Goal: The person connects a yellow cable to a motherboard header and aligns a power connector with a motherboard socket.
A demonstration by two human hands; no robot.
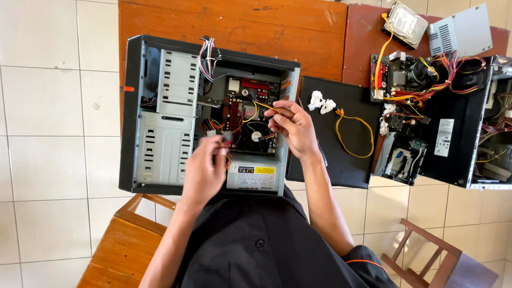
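At the bottom centre of the frame is the person's black shirt (256, 240), with both bare forearms running up from it. At lower left a wooden chair (125, 245) stands on the white tiled floor (53, 133); another chair (437, 261) shows at lower right.

The left hand (205, 168), just left of centre, is curled shut around a small connector (224, 136) with wires, held over the lower edge of the open case (208, 114). Just below it, inside the case, sits the grey power supply (255, 175) with its yellow label.

The right hand (293, 128), at centre, has its fingers pressed together, pinching thin yellow and red wires (261, 105) above the motherboard (248, 114). The round fan (257, 133) lies just beside this hand, between the two hands. The case lies on its side on the wooden desk (234, 26), its grey drive bays (168, 122) filling the left half and a bundle of cables (207, 56) hanging over its upper rim.

Right of the case, touching it, lies a black panel (341, 160) carrying a looped yellow cable (354, 133) and white plastic bits (321, 101).

Farther right, a second opened case (474, 128) holds a tangle of red and yellow wiring (426, 80). At the upper right corner sit a hard drive (406, 22) and a grey metal box (464, 31).
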